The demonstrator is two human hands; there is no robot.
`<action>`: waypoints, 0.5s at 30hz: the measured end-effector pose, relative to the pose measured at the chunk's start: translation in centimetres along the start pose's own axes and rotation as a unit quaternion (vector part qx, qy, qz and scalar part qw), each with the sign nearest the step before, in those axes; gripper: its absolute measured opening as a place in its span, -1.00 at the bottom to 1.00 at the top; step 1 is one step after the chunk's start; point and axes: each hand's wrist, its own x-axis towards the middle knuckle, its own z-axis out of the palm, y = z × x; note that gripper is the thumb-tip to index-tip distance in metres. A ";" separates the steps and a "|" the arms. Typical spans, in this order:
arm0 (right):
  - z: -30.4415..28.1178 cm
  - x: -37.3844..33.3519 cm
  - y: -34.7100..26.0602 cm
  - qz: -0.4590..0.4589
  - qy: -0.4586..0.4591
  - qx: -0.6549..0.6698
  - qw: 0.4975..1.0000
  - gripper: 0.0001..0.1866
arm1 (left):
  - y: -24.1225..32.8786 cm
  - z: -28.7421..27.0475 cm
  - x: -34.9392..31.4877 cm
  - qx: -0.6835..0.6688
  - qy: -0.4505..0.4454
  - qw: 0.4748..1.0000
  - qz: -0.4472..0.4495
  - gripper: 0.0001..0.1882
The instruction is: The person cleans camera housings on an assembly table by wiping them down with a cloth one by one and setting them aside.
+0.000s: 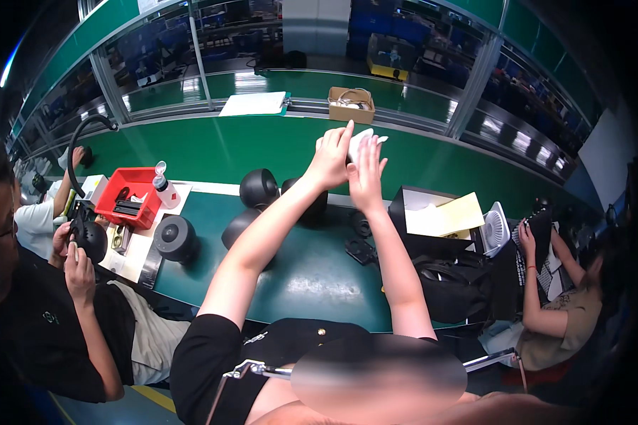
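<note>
Both arms reach across the bench, and my hands meet over the green belt. Between them is a white, crumpled cloth or tissue (359,144); I cannot tell which. My left hand (328,157) presses it from the left side, index finger pointing up. My right hand (366,173) lies over its near side with long, straight fingers. Something dark shows in the gap between the palms, too hidden to name. Under my forearms stand several black, rounded speaker-like housings (259,188), partly covered by my left arm.
A red bin (129,197), a clear bottle (165,188) and a black round device (175,239) sit left. Ahead are a clipboard (254,104) and small carton (351,106). Right are an open box (432,219), white fan (495,229) and black bag (454,287). People work on both sides.
</note>
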 end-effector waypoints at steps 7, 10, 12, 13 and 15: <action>-0.6 -1.5 4.6 0.088 0.124 -0.010 0.988 -0.72 | 0.2 -1.0 0.2 0.000 -0.053 0.999 0.003 0.38; -0.3 -3.1 13.7 0.344 0.157 0.281 0.882 -0.69 | 0.6 -1.3 0.5 -0.042 -0.036 0.998 0.025 0.37; -1.6 -1.1 11.2 0.318 0.166 0.230 0.905 -0.74 | -0.5 -2.4 0.1 -0.059 -0.032 0.997 0.034 0.31; -2.5 0.5 7.8 0.248 0.181 0.238 0.921 -0.75 | -0.7 -3.3 -0.1 -0.049 -0.044 0.995 0.071 0.20; -3.4 2.2 3.3 0.099 0.127 0.279 0.947 -0.75 | -0.8 -4.3 -0.2 -0.038 -0.068 0.987 0.138 -0.09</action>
